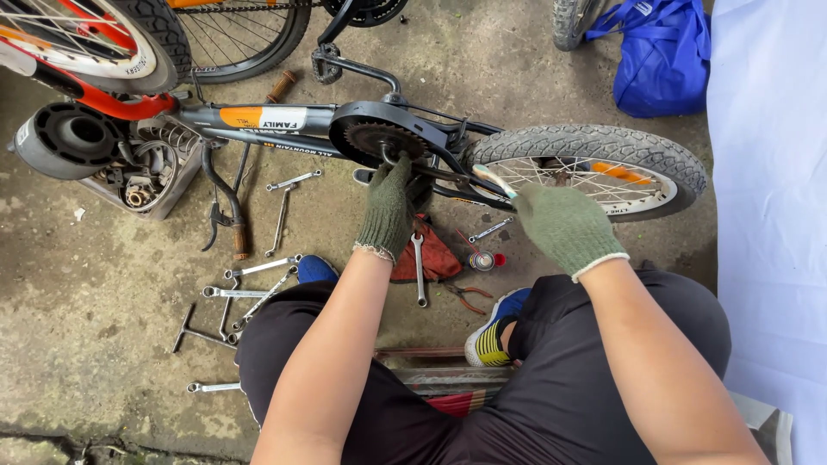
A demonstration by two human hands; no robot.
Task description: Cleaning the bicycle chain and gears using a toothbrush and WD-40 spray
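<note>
A small bicycle lies on its side on the concrete, its grey frame [258, 120] across the top and its rear wheel [594, 164] at the right. My left hand [389, 207], in a green knit glove, reaches to the chainring [379, 138] and grips the crank area beside it. My right hand [564, 226], also gloved, is closed around a thin tool with a pale handle [493, 179] whose tip points at the chain stay next to the wheel. My knees in black trousers fill the lower part of the view.
Several wrenches [258, 269] lie scattered on the ground at the left. A red rag [435, 257], a spanner [419, 271], pliers [469, 297] and a small can [482, 260] sit below the bike. A blue bag [663, 56] is top right, a box of parts [142, 176] at the left.
</note>
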